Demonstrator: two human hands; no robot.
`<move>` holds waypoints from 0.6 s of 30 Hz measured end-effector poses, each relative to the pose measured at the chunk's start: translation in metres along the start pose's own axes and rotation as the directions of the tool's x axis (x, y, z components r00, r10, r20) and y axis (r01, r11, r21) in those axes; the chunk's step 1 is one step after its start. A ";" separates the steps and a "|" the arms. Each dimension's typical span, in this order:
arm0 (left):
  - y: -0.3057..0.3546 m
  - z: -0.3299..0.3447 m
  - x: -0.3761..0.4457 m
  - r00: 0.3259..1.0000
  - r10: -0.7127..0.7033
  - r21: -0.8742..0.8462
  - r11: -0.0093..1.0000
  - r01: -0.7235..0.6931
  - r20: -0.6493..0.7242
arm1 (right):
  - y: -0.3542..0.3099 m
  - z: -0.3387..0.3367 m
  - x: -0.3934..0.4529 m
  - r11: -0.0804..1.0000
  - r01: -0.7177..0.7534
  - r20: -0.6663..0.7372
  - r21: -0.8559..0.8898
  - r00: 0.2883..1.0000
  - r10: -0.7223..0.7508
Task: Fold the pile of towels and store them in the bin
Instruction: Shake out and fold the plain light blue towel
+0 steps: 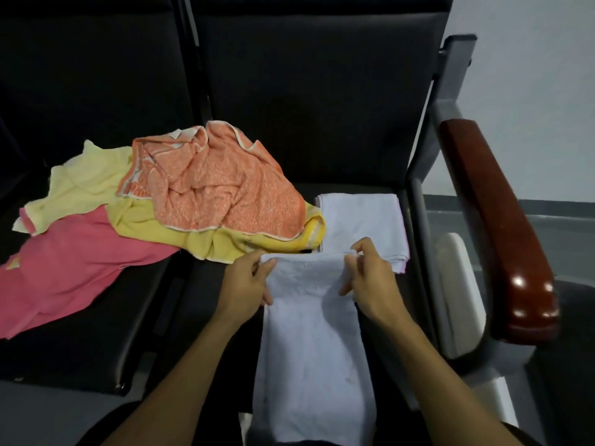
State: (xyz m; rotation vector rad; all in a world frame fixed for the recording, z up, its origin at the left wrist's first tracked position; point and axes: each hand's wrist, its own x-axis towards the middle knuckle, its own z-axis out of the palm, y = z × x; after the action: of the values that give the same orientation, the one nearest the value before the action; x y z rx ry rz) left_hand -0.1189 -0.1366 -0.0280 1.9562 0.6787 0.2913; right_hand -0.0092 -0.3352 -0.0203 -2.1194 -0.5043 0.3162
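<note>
1. Two hands work one white towel (314,333), head view. It hangs long and narrow from the seat's front edge toward the person's lap.
2. Left hand (246,281) grips the towel's top left corner, fingers curled over the edge.
3. Right hand (370,281) pinches the top right corner between thumb and fingertips.
4. Folded white towel (363,220) lies flat on the black seat (322,140), just beyond the held towel's top edge.
5. Unfolded pile to the left: orange patterned towel (219,185) on top, yellow towel (206,243) beneath it, pale yellow towel (80,185) behind, pink towel (64,268) spread nearest, across the neighbouring seat.
6. Wooden armrest (495,226) at right; white bin (460,294) below it, beside the seat, partly hidden.
</note>
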 end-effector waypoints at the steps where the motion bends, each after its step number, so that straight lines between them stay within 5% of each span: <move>1: -0.002 0.005 0.003 0.999 -0.040 -0.073 0.996 0.042 0.029 | 0.004 0.005 0.003 1.000 0.005 0.041 -0.026 0.999 -0.004; 4: 0.001 0.011 0.015 0.996 -0.023 -0.187 0.982 0.039 0.089 | 0.003 0.012 0.013 0.999 0.038 0.048 -0.016 0.998 -0.038; 7: 0.006 0.008 0.023 0.999 0.044 -0.179 0.983 -0.041 0.011 | -0.010 0.009 0.020 0.992 0.045 -0.049 0.114 0.998 -0.040; 10: 0.009 0.001 0.023 0.999 0.034 -0.246 0.968 -0.042 -0.036 | -0.017 0.006 0.021 0.956 -0.002 -0.134 0.292 0.990 0.043; 13: 0.008 -0.005 0.019 1.000 -0.017 -0.307 0.952 0.009 -0.023 | -0.010 0.004 0.022 0.888 -0.122 -0.069 0.444 0.983 0.170; 18: -0.006 -0.006 0.007 0.999 -0.018 -0.147 0.989 0.025 0.046 | 0.008 0.008 0.012 0.940 -0.211 0.045 0.268 0.977 0.207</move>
State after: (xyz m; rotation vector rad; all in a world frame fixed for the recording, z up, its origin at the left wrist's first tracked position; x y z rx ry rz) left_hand -0.1179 -0.1260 -0.0309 1.8085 0.6316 0.2763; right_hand -0.0001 -0.3283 -0.0315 -1.9041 -0.2274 0.4953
